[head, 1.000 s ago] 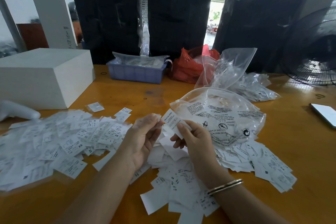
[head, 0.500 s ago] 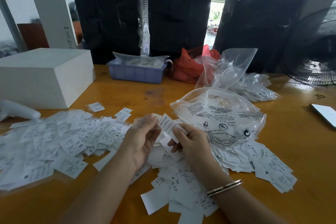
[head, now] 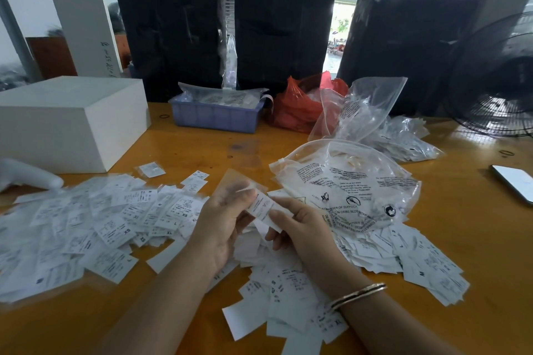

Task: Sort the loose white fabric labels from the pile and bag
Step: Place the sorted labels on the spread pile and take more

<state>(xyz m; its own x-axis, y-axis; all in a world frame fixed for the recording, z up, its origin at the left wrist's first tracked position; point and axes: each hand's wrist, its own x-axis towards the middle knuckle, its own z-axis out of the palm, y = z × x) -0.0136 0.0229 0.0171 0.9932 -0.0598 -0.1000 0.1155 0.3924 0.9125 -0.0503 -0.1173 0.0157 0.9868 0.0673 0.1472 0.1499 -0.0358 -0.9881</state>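
white labels (head: 95, 228) heaped, printed bag (head: 346, 181) flat

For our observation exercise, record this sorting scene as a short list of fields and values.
Setting: wooden table
Left hand: fingers blurred, at the held label
Right hand: pinches the same label
Left of hands: spread of labels
Under hands: heap of labels
Right of hands: clear printed bag lying on more labels
Far edge: white box, blue tray, red bag
Right edge: phone, fan
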